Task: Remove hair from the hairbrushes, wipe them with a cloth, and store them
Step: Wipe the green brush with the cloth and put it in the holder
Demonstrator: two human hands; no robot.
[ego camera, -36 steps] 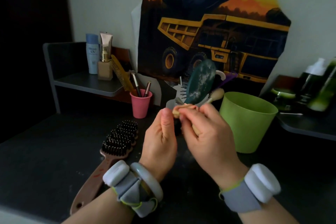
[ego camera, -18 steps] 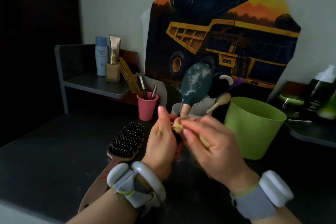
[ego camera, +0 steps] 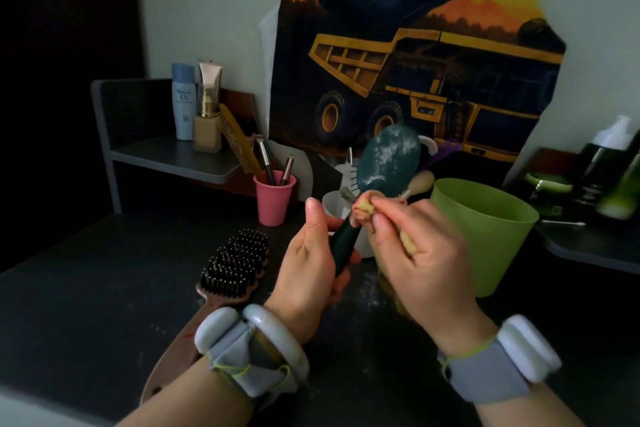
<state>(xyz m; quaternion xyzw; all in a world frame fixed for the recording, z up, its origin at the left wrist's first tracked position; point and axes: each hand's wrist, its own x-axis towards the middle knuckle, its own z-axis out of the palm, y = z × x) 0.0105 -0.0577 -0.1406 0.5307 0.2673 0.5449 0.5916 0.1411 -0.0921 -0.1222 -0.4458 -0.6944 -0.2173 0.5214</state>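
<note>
Left hand (ego camera: 313, 263) clasped green paddle brush (ego camera: 384, 163) by handle, dusty back toward camera, steadying for wiping. Right hand (ego camera: 420, 253) pinched yellowish cloth (ego camera: 363, 209) against neck. Brown bristle brush (ego camera: 232, 267) lay bristles-up near desktop's front edge.

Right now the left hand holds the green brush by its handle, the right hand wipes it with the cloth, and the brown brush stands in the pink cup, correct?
Not quite. In the head view the brown brush lies flat on the dark table, not in the pink cup. The left hand does hold the green brush while the right hand wipes with the cloth.
</note>
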